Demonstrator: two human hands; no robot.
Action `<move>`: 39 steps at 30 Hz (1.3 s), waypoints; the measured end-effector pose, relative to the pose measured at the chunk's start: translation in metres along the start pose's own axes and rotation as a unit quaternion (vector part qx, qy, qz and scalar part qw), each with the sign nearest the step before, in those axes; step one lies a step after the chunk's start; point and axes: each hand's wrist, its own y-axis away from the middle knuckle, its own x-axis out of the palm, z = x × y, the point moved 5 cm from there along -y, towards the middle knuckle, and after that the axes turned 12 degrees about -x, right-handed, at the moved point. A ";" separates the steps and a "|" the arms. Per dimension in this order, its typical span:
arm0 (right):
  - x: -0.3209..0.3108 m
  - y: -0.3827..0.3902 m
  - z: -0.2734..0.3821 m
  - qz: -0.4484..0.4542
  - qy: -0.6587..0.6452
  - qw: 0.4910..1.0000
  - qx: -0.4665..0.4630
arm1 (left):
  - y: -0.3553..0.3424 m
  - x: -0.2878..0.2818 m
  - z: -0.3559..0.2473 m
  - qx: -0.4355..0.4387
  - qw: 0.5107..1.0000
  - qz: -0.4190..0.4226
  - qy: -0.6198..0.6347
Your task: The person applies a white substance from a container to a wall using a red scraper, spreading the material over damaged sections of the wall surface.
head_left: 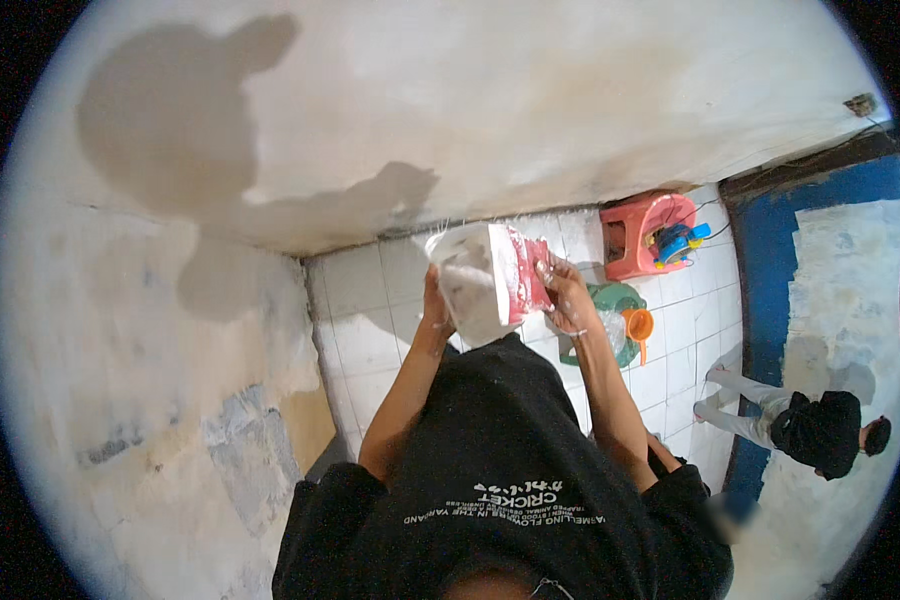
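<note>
In front of my chest, my left hand [437, 303] grips the side of a whitish, see-through tub [464, 275] smeared with white paste. My right hand [567, 293] is closed on a flat red putty spreader [531, 275] at the tub's right side. White paste coats the spreader's left part, and a pale straight strip runs along that edge. Whether this strip belongs to the spreader or to the tub, I cannot tell. White smears mark my right fingers and wrist.
A pink plastic stool [625, 238] with a blue and yellow object [682, 243] stands by the patchy wall [530, 110]. Closer is a green basin [615, 298] with an orange dipper [637, 324]. Another person [820, 432] stands at the right, near a blue and white wall [760, 270].
</note>
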 end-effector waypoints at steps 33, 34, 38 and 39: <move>-0.058 -0.010 -0.052 -0.159 -0.119 0.972 -0.121 | 0.129 -0.102 -0.069 0.121 0.991 -0.053 0.031; -0.060 -0.018 -0.055 -0.164 -0.119 0.971 -0.126 | 0.136 -0.105 -0.072 0.128 0.990 -0.050 0.032; -0.127 -0.050 -0.083 -0.123 -0.123 0.976 -0.129 | 0.148 -0.117 -0.058 0.130 0.990 -0.041 0.047; -0.128 -0.056 -0.086 -0.121 -0.120 0.978 -0.124 | 0.157 -0.120 -0.058 0.137 0.988 -0.054 0.048</move>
